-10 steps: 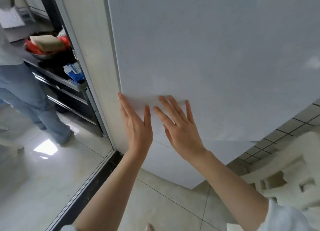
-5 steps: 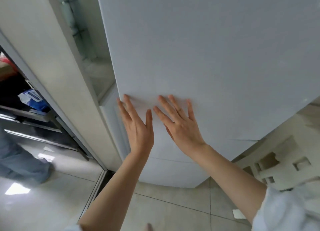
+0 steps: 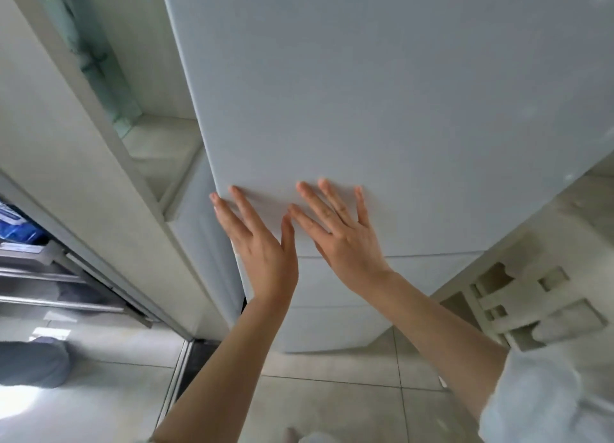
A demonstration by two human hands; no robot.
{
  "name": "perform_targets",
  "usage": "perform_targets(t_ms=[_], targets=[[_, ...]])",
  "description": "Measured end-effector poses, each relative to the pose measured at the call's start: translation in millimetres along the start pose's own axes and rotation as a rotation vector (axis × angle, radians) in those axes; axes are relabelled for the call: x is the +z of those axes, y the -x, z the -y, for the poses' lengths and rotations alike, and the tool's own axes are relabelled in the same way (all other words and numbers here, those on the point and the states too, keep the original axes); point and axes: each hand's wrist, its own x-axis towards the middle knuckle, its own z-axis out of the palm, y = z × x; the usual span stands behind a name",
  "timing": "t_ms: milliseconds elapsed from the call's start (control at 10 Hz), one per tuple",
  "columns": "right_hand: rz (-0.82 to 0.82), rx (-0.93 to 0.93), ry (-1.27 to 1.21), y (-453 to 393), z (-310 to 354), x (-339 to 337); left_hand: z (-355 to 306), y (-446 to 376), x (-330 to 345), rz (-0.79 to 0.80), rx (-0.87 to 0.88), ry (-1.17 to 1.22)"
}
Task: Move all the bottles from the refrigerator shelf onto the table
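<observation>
White fridge door [image 3: 382, 93]: left hand [image 3: 262, 243] and right hand [image 3: 345, 240] flat on it, fingers straight, holding nothing. Foam block [image 3: 531, 303] right, rack [image 3: 50, 276] left.

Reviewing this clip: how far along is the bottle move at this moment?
Done: nothing visible; no bottle or table in view. In hand: left hand and right hand lie flat on the white refrigerator door, which stands ajar, a glass shelf showing in the gap. Left: as far as shown, every bottle.
</observation>
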Motion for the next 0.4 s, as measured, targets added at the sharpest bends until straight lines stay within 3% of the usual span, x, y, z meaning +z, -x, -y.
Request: perform_targets(t_ms=[400], targets=[[0.072,0.097,-0.139,11.4,11.4,-29.2,9.1,16.5,-19.1,0.073,0.048,0.03]])
